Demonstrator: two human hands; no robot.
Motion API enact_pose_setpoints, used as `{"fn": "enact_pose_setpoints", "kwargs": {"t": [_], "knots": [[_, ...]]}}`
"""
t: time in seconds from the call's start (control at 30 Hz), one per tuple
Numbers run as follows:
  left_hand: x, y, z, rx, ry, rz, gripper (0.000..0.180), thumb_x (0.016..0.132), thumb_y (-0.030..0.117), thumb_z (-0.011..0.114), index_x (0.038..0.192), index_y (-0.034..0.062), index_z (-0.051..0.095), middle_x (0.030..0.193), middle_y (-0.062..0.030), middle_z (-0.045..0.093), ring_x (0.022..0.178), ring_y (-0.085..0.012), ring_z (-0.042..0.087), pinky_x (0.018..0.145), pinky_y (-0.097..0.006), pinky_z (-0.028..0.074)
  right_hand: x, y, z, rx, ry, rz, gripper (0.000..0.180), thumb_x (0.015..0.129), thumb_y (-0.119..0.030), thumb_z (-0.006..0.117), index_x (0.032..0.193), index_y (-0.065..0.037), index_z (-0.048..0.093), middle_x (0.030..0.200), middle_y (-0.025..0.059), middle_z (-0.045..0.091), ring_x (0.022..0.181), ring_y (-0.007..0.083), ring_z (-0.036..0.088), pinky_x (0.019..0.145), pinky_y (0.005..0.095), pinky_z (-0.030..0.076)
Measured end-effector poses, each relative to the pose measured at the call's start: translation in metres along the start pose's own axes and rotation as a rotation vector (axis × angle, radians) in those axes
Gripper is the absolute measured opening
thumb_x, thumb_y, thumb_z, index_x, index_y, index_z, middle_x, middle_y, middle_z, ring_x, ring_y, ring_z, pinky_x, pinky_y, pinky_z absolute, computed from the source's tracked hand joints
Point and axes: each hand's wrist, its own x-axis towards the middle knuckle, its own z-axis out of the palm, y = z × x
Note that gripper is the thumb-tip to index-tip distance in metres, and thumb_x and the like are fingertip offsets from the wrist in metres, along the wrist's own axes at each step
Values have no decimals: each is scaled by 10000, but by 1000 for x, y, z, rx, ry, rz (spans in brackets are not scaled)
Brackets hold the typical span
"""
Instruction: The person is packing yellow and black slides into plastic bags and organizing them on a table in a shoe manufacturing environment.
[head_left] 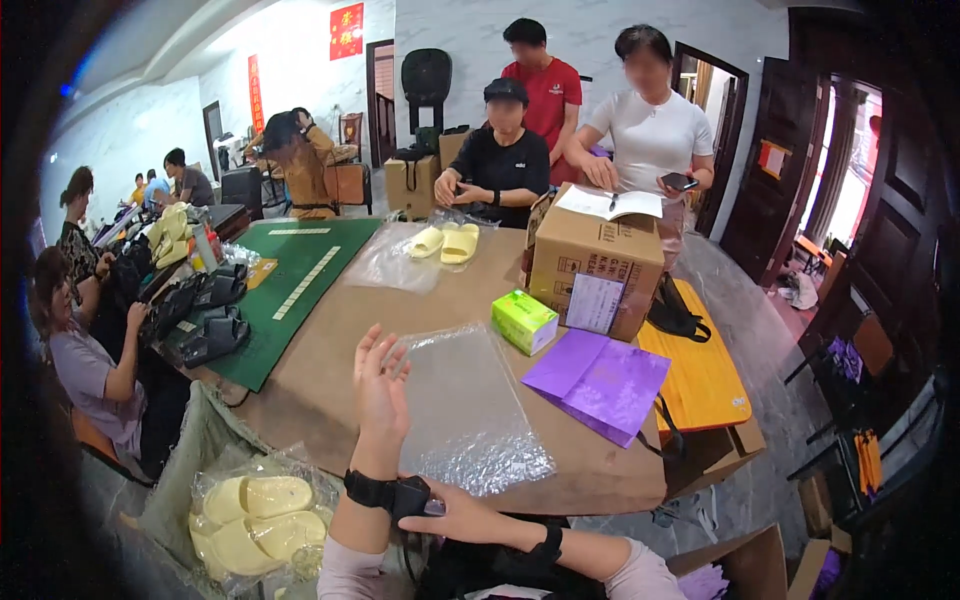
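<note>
My left hand (383,390) is raised over the near part of the brown table (330,400), palm up, its loosely bent fingers apart and holding nothing. Around my left wrist runs a black strap with a small black box-shaped device (408,497). My right hand (462,516) reaches across from the right and grips that device, the thumb on its near side. A second black band (546,545) circles my right wrist. Just beyond my hands lies a flat clear plastic bag (465,400). Pale yellow slippers (265,530) in clear bags sit in a green sack (185,500) at my lower left.
Right of the bag are a green tissue pack (524,321), a purple paper bag (605,378) and a large cardboard box (590,265). Yellow slippers (443,243) lie across the table before a seated person. Black slippers (215,335) rest on a green mat (300,270). Several people surround the tables.
</note>
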Motion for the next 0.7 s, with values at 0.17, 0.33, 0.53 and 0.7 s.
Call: {"fn": "enact_pose_setpoints", "kwargs": {"t": [0.17, 0.33, 0.53, 0.7], "knots": [[6, -1, 10, 1, -88, -15, 439, 915, 197, 492, 1335, 125, 386, 1193, -100, 465, 1024, -180, 462, 870, -327, 380, 5, 13, -8, 157, 108, -119, 694, 908, -232, 594, 1455, -80, 195, 1264, 72, 484, 988, 118, 473, 916, 264, 390], [4, 1, 15, 8, -156, -43, 490, 916, 171, 482, 1385, 156, 342, 1171, -104, 487, 997, -188, 486, 848, -318, 406, 3, 8, -7, 107, -58, 52, 603, 963, -307, 493, 1440, -52, 226, 1115, 48, 514, 963, 120, 469, 879, 260, 391], [-13, 9, 38, 46, -485, -340, 546, 938, 177, 453, 1444, 190, 251, 1176, -128, 518, 964, -202, 541, 819, -331, 465, -4, 18, -12, 274, 35, -18, 578, 995, -396, 351, 1437, -43, 235, 1362, 88, 370, 1190, 156, 394, 1005, 308, 324], [-16, 2, 46, 257, -620, -299, 537, 935, 179, 481, 1430, 128, 279, 1195, -127, 531, 1017, -181, 541, 843, -306, 459, -18, 12, -41, 148, 160, -95, 529, 993, -419, 323, 1326, -21, 422, 1248, 75, 505, 1144, 165, 465, 1003, 329, 337]]}}
